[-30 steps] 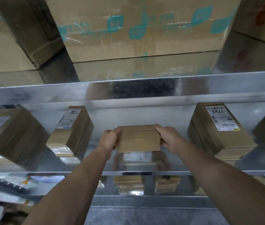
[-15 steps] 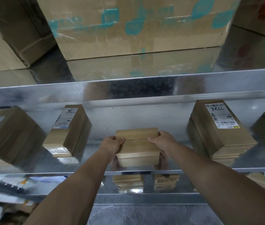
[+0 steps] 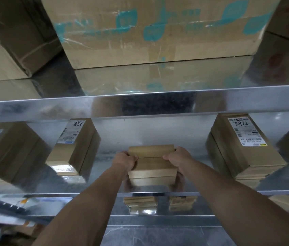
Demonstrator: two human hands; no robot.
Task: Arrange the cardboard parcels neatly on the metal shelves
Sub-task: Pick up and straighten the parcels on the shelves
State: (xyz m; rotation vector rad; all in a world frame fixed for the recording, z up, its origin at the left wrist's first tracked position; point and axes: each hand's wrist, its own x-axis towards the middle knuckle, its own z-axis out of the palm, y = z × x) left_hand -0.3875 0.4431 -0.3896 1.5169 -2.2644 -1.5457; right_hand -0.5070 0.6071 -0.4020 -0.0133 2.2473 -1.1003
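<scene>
Left parcel point(image 3: 74, 148) bore a white label, handwritten 7786, upside down; right stack point(image 3: 243, 148) label handwritten 77-something, last digits unsure, printed lines too small to read; large carton point(image 3: 149, 32) above carried teal print, blurred, unreadable. Left hand point(image 3: 125, 161) and right hand point(image 3: 177, 158) each grasped a side of the plain parcel stack point(image 3: 151, 167), fingers curled over its edges; stack sat centrally on the middle shelf point(image 3: 104, 183), near the front lip; lower fingers hidden; far-left parcel point(image 3: 7, 148) motion-blurred.

A stack point(image 3: 151, 167) of plain parcels is being gripped at its sides by the left hand point(image 3: 126, 160) and the right hand point(image 3: 177, 157) on the shelf point(image 3: 108, 167). It is being flanked, well apart, by a labelled parcel point(image 3: 76, 148) and a labelled pile point(image 3: 243, 150).
</scene>
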